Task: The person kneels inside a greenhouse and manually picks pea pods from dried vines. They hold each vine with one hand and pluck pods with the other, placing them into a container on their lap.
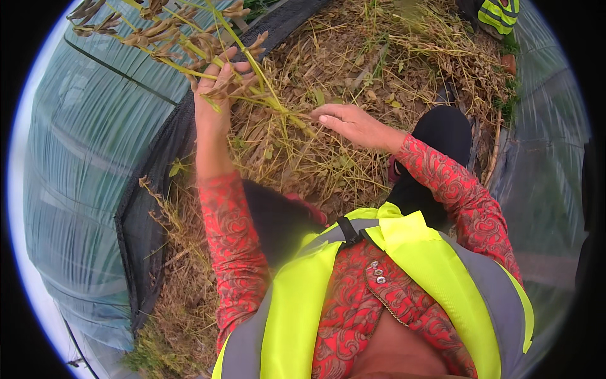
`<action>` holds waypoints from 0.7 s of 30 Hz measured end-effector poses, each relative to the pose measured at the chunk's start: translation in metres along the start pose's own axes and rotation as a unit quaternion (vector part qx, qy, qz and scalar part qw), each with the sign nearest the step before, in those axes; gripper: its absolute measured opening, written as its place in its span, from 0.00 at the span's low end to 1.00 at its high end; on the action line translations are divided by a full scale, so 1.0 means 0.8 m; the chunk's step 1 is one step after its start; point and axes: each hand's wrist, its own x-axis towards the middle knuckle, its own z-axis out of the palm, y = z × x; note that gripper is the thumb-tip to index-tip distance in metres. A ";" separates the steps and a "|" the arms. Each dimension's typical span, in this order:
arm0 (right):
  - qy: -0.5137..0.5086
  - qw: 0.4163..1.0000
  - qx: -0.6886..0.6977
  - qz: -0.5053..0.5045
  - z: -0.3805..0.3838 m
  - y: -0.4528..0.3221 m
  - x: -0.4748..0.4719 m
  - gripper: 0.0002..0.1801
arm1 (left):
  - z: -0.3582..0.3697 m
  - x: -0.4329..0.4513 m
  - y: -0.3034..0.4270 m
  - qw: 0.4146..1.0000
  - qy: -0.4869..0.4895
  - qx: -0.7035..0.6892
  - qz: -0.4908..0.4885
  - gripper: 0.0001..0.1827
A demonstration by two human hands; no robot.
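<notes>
My left hand (pixel 218 87), raised at the upper left, grips the yellow-green stems of a cut soybean plant (pixel 270 97). Dry brown pods (pixel 158 35) hang along its branches, which spread up and left past the picture's edge. The plant's lower stem slants down to the right over the ground. Close to that stem end is my right hand (pixel 350 124), palm down, with its fingertips at a thin brown bit beside the stem. Whether the fingers pinch it cannot be made out.
Dry stalks and leaf litter (pixel 331 170) cover the ground between plastic-film walls on the left (pixel 109 142) and right (pixel 539 180). Black mesh (pixel 151 189) edges the left wall. Another person in a high-visibility vest (pixel 498 15) is at the upper right. My bent knee (pixel 442 130) rises beside my right forearm.
</notes>
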 end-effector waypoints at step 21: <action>-0.118 0.893 0.419 0.110 -0.041 -0.002 0.060 0.20 | 0.085 0.083 -0.022 0.985 -0.169 0.005 -0.035 0.22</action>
